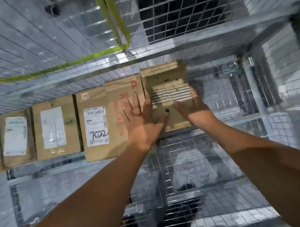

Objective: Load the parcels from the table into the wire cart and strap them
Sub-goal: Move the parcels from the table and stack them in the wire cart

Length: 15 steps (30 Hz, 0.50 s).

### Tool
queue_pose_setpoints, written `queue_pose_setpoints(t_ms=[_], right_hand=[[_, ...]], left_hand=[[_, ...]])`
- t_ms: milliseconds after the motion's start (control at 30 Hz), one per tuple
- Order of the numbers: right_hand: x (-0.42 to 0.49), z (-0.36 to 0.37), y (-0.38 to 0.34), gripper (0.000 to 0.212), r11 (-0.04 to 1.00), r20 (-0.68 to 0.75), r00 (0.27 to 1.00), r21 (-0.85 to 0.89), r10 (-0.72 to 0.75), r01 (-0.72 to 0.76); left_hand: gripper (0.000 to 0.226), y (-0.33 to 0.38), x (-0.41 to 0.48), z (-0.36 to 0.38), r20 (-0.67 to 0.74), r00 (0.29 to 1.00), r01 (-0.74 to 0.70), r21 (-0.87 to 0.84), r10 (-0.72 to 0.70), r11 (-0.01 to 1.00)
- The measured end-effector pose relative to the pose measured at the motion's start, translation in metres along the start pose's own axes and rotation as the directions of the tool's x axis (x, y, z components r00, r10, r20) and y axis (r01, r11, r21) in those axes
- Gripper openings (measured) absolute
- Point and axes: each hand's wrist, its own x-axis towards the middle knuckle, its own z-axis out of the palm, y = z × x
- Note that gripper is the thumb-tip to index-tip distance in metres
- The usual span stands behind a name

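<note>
A small brown cardboard parcel (167, 87) sits at the right end of a row inside the wire cart (192, 163). My left hand (142, 117) lies flat with fingers spread on its left side, partly over the neighbouring parcel with red print (103, 116). My right hand (193, 109) presses on the small parcel's right edge, fingers pointing left. Two more labelled parcels (56, 127) (15, 137) stand further left in the row. A yellow-green strap (112, 19) hangs on the cart's back mesh wall and runs off to the left.
The cart's wire mesh floor is bare below and to the right of the parcels. Mesh walls (284, 87) close in at the right and back. A metal latch (230, 69) sits on the right corner post. The view is motion-blurred.
</note>
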Motion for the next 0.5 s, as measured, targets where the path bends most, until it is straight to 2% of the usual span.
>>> queue_pose_setpoints(t_ms=[67,167,233,300,367,500], right_hand=[[-0.014,-0.012,-0.013,0.111,0.999,-0.042,0.999,-0.029,0.017,-0.018],[-0.056,-0.035,-0.036,0.092,0.997,-0.146,0.987,0.029,0.071,-0.067],[-0.092,-0.044,-0.053,0.087,0.995,-0.128,0.988,0.06,0.083,-0.076],[-0.142,-0.058,-0.073,0.087,0.992,-0.118,0.99,0.112,0.076,-0.063],[-0.19,-0.076,-0.092,0.086,0.988,-0.164,0.984,0.148,0.066,-0.042],[-0.317,-0.101,-0.113,0.077,0.984,-0.302,0.952,0.18,0.055,0.0]], left_hand=[[0.093,0.01,-0.001,-0.025,0.089,0.996,0.016,0.009,-0.017,1.0],[0.091,0.034,-0.013,-0.078,0.197,0.978,0.068,0.002,-0.067,0.998],[0.087,0.051,-0.023,-0.115,0.179,0.984,0.015,0.017,-0.018,1.0],[0.087,0.076,-0.042,-0.16,0.177,0.984,-0.007,-0.068,0.019,0.998],[0.089,0.094,-0.063,-0.199,0.194,0.98,-0.003,-0.174,0.037,0.985],[0.091,0.123,-0.135,-0.266,0.321,0.923,-0.125,-0.269,0.211,0.955]])
